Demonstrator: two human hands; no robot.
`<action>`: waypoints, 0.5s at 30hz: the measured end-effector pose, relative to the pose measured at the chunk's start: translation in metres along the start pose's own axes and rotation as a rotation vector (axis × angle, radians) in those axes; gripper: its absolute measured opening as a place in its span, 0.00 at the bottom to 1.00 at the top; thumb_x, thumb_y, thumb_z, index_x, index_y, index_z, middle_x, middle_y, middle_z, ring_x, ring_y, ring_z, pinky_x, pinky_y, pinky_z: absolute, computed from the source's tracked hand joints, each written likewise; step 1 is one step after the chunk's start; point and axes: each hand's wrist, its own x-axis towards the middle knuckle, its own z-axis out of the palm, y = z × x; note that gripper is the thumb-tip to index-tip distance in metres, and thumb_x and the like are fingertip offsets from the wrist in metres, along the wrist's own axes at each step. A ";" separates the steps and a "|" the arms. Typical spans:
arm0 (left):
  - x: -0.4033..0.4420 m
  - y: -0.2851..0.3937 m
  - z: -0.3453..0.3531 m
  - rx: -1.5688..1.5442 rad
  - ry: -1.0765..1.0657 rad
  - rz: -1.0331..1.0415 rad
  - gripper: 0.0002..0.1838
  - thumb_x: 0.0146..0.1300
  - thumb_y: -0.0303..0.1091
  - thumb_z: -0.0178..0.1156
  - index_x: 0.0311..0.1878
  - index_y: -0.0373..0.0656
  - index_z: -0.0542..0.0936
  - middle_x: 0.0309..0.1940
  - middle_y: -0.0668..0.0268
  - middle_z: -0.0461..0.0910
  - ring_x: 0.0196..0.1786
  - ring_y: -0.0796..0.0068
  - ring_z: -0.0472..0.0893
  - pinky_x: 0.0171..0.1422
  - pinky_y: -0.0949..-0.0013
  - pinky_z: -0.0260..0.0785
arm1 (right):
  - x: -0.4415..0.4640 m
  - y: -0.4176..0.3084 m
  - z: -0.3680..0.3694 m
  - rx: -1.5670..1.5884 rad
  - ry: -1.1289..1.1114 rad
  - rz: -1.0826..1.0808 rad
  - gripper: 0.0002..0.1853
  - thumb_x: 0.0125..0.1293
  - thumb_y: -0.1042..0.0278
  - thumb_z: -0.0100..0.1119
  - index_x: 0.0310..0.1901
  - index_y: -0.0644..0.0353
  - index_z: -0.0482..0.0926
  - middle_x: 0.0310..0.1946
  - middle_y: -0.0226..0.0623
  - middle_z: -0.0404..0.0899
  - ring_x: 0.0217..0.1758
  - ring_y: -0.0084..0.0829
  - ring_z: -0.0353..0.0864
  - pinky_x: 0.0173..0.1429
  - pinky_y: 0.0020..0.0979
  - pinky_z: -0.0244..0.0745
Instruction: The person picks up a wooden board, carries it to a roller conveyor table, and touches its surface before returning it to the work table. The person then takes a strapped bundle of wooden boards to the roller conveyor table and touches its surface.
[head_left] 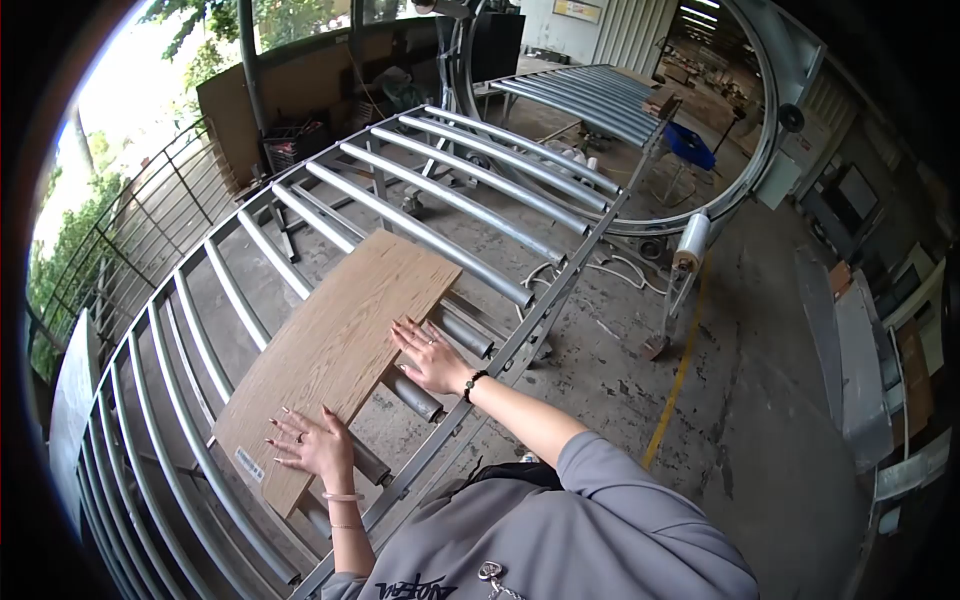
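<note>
A flat wood-grain board (pixel 335 325) lies across the metal rollers of a conveyor, with a small white label (pixel 249 464) near its lower left corner. My left hand (pixel 316 446) rests on the near end of the board, fingers spread. Further along the same near edge, my right hand (pixel 429 359) lies with its fingers stretched over the wood. Neither hand is wrapped round anything. A pale bangle is on my left wrist and a dark beaded bracelet on my right.
The roller conveyor (pixel 440 247) runs away toward a large metal ring (pixel 770 120), with a second roller section (pixel 585 90) beyond it. A roll of clear film (pixel 692 238) is mounted at the ring's lower edge. Panels (pixel 860 350) lean along the right side. A yellow line (pixel 683 375) marks the floor.
</note>
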 end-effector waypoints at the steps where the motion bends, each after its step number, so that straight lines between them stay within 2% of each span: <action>1: 0.002 0.011 -0.002 -0.026 0.001 0.008 0.41 0.66 0.64 0.36 0.73 0.43 0.53 0.74 0.48 0.45 0.72 0.32 0.44 0.69 0.30 0.34 | 0.004 0.011 -0.005 -0.010 -0.001 0.005 0.38 0.65 0.55 0.47 0.72 0.60 0.47 0.75 0.38 0.43 0.78 0.36 0.37 0.78 0.44 0.35; 6: 0.000 0.074 -0.005 -0.045 -0.008 -0.015 0.40 0.66 0.63 0.37 0.72 0.43 0.55 0.74 0.49 0.45 0.73 0.32 0.43 0.69 0.30 0.34 | 0.005 0.078 -0.018 -0.011 0.022 -0.051 0.38 0.65 0.54 0.48 0.72 0.60 0.48 0.75 0.38 0.43 0.78 0.37 0.38 0.77 0.45 0.35; 15: -0.008 0.169 -0.003 -0.068 0.018 0.000 0.40 0.65 0.63 0.37 0.72 0.44 0.55 0.74 0.49 0.45 0.73 0.33 0.43 0.69 0.30 0.34 | 0.001 0.167 -0.037 0.006 0.076 -0.016 0.37 0.65 0.52 0.48 0.71 0.61 0.50 0.74 0.39 0.46 0.78 0.38 0.40 0.77 0.46 0.36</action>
